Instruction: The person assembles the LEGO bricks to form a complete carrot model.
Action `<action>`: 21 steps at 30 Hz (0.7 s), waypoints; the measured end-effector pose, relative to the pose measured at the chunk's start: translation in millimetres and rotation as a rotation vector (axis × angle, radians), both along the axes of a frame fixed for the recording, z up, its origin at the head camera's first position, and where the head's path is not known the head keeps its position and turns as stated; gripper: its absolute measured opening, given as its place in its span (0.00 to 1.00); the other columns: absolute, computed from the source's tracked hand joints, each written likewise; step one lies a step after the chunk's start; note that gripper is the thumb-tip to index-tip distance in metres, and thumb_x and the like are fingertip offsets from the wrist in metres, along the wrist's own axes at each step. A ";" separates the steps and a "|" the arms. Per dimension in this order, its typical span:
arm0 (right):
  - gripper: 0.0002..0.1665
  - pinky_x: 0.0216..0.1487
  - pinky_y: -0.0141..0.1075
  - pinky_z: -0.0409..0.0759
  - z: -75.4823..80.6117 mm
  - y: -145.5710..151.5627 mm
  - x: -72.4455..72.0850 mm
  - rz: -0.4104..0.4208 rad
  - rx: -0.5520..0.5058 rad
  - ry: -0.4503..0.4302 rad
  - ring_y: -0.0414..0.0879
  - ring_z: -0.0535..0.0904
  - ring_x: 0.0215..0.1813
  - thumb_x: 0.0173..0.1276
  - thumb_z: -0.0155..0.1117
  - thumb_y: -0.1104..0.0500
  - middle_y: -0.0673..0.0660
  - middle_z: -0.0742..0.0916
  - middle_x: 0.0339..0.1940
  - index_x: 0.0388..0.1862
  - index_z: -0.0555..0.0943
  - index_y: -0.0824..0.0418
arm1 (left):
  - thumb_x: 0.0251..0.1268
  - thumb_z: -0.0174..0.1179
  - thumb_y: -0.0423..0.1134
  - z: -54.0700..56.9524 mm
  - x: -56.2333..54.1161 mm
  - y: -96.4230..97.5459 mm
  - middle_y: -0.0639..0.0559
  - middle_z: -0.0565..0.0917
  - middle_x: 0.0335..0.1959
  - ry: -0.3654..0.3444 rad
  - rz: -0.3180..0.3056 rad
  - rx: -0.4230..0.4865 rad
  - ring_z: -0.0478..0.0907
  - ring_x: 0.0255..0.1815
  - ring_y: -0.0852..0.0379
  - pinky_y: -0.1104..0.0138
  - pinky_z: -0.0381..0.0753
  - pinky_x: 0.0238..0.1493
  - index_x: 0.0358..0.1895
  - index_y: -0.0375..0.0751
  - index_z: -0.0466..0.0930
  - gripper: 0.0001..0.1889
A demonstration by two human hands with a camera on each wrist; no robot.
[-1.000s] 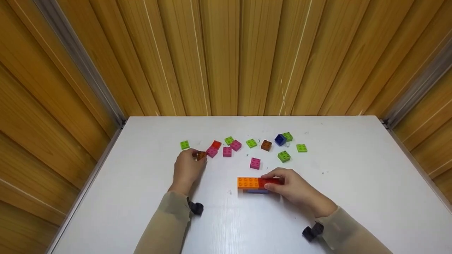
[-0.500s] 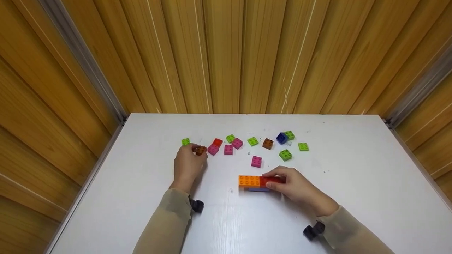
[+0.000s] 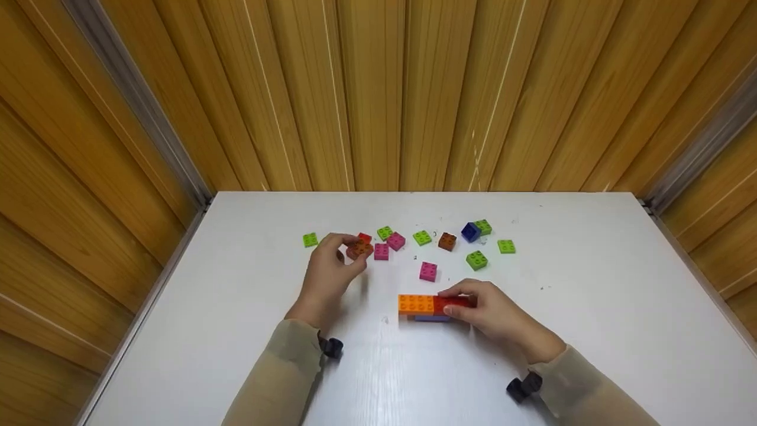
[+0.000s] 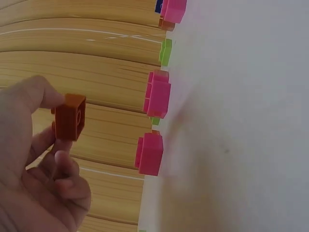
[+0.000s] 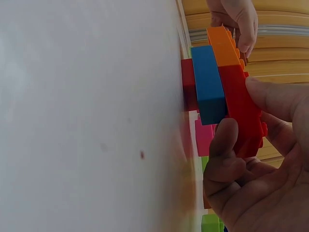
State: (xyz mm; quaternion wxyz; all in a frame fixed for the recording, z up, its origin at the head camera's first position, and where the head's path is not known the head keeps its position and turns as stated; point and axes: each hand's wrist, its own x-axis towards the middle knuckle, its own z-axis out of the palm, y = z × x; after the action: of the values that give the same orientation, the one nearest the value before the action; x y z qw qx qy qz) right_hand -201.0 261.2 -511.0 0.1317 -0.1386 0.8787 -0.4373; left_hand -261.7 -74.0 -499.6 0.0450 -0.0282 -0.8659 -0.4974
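In the head view my left hand (image 3: 330, 269) pinches a brown toy brick (image 3: 361, 247) between thumb and fingers, lifted off the table. The left wrist view shows the same brown brick (image 4: 69, 118) in the air, its hollow underside turned to the table. My right hand (image 3: 491, 307) grips the red brick (image 5: 240, 108) of a small stacked build. Beside that red brick an orange brick (image 3: 416, 304) forms the other half of the top layer. Beneath them is a blue brick (image 5: 208, 87), and lower still a second red brick (image 5: 188, 79) is partly visible.
Loose bricks lie across the white table (image 3: 236, 296): several green ones (image 3: 476, 260), several pink ones (image 3: 428, 271), a brown one (image 3: 447, 241), a blue one on its side (image 3: 471, 232) and a red one (image 3: 364, 237). A wood-patterned wall (image 3: 378, 94) stands behind the table.
My left hand has raised the brown brick from the table and carried it to the right, over the pink and red bricks. The right hand and its build have stayed in place.
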 end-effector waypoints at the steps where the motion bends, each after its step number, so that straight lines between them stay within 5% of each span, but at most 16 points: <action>1: 0.17 0.75 0.55 0.77 0.3 -0.1 0.0 0.002 0.001 -0.002 0.51 0.82 0.63 0.81 0.75 0.52 0.54 0.93 0.64 0.65 0.92 0.51 | 0.73 0.76 0.42 0.4 1.2 1.1 0.53 0.86 0.61 0.002 -0.040 0.009 0.81 0.59 0.43 0.54 0.89 0.62 0.65 0.49 0.87 0.20; 5: 0.18 0.78 0.60 0.76 1.5 -1.2 0.1 0.005 -0.004 -0.005 0.52 0.82 0.66 0.81 0.75 0.52 0.54 0.92 0.65 0.65 0.91 0.51 | 0.72 0.76 0.39 0.9 5.0 4.4 0.53 0.86 0.59 -0.018 -0.172 0.021 0.81 0.60 0.42 0.55 0.88 0.67 0.63 0.52 0.88 0.19; 10: 0.17 0.79 0.61 0.75 1.0 -1.8 0.5 -0.004 -0.010 -0.011 0.53 0.83 0.67 0.81 0.75 0.53 0.55 0.92 0.65 0.65 0.92 0.52 | 0.74 0.75 0.40 -0.5 9.2 7.4 0.54 0.86 0.58 -0.043 -0.292 0.014 0.81 0.60 0.41 0.59 0.85 0.62 0.62 0.55 0.88 0.17; 21: 0.16 0.73 0.52 0.79 3.0 -3.2 3.0 -0.016 0.012 0.024 0.51 0.82 0.61 0.81 0.74 0.56 0.54 0.93 0.61 0.64 0.92 0.53 | 0.73 0.74 0.42 0.4 19.2 19.3 0.59 0.87 0.56 -0.064 -0.456 -0.005 0.80 0.55 0.51 0.62 0.85 0.55 0.57 0.57 0.89 0.13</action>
State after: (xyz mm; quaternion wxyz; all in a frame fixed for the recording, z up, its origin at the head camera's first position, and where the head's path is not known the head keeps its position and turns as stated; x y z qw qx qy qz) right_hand -198.0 258.0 -508.0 0.1185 -0.1358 0.8839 -0.4315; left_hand -242.5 -54.7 -499.2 -0.0961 -0.2077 -0.8392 -0.4933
